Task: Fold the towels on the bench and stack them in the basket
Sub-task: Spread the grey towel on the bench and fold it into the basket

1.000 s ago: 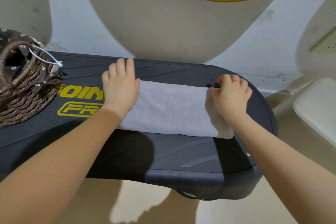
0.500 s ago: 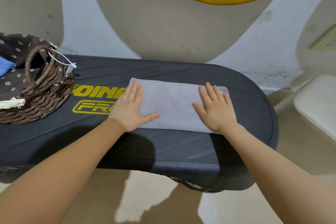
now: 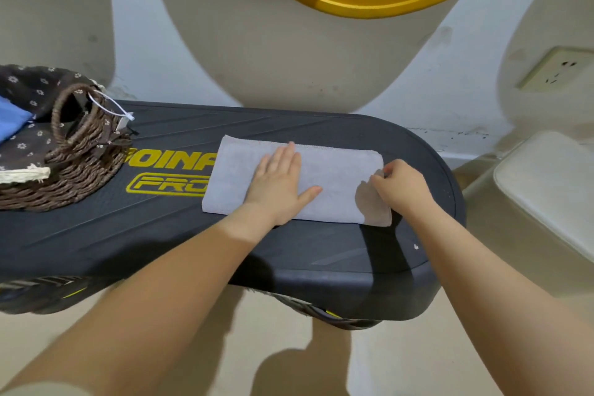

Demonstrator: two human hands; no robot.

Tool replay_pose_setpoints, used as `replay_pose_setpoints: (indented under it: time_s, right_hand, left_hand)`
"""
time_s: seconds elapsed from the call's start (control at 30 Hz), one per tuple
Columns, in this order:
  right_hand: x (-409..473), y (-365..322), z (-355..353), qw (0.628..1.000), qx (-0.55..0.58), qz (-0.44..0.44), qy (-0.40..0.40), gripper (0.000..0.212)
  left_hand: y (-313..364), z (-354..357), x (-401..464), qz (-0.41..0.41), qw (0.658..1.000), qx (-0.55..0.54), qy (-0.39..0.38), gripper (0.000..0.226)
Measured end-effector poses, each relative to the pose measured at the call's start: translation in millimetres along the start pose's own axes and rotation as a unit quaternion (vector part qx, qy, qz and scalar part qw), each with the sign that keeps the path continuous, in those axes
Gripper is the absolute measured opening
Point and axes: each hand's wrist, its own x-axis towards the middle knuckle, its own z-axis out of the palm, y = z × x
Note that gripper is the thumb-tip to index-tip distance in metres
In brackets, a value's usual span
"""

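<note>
In the head view, a grey towel (image 3: pixel 295 182), folded into a long band, is laid flat on the black table (image 3: pixel 321 254), partly over its yellow lettering. The left hand (image 3: pixel 283 186) is pressed flat on the middle of the towel, its fingers (image 3: pixel 286 159) held straight and close together and the thumb spread out to the right. The towel's right end is pinched by the curled fingers (image 3: pixel 385 170) of the right hand (image 3: pixel 401 186), at the far right corner. At the table's left end stands a woven basket (image 3: pixel 64 177), well apart from the towel; it is lined with dark flowered cloth, and a blue folded towel (image 3: pixel 11 120) is seen inside it at the frame's edge. Both forearms are stretched forward from the near edge, over the table's front rim. A wall socket (image 3: pixel 556 72) is seen at the upper right.
</note>
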Motion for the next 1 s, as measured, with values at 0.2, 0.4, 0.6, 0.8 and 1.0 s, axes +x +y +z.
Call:
replay_pose_setpoints:
  time_s: [0.2, 0.4, 0.6, 0.8, 1.0]
  right_hand:
    - [-1.7, 6.7, 5.7, 0.991, 0.118, 0.064, -0.028, 0.033]
    - [-0.7, 0.4, 2.6, 0.971, 0.183, 0.108, -0.109, 0.027]
    - [-7.7, -10.2, -3.3, 0.948, 0.263, 0.104, -0.144, 0.031]
    - [-20.9, -54.9, 7.6, 0.968, 0.244, -0.043, -0.039, 0.018]
    - [-34.4, -106.2, 43.5, 0.985, 0.11, -0.116, -0.062, 0.019]
  left_hand:
    - [38.0, 12.3, 19.5, 0.091, 0.995, -0.021, -0.04, 0.074]
    - [36.6, 22.4, 20.9, 0.099, 0.994, 0.007, -0.044, 0.095]
    - [32.7, 19.3, 22.4, 0.106, 0.993, -0.024, -0.055, 0.096]
    - [3.1, -1.3, 13.7, 0.061, 0.949, -0.307, 0.03, 0.051]
    - [-33.2, -6.8, -0.4, -0.082, 0.812, -0.577, 0.045, 0.037]
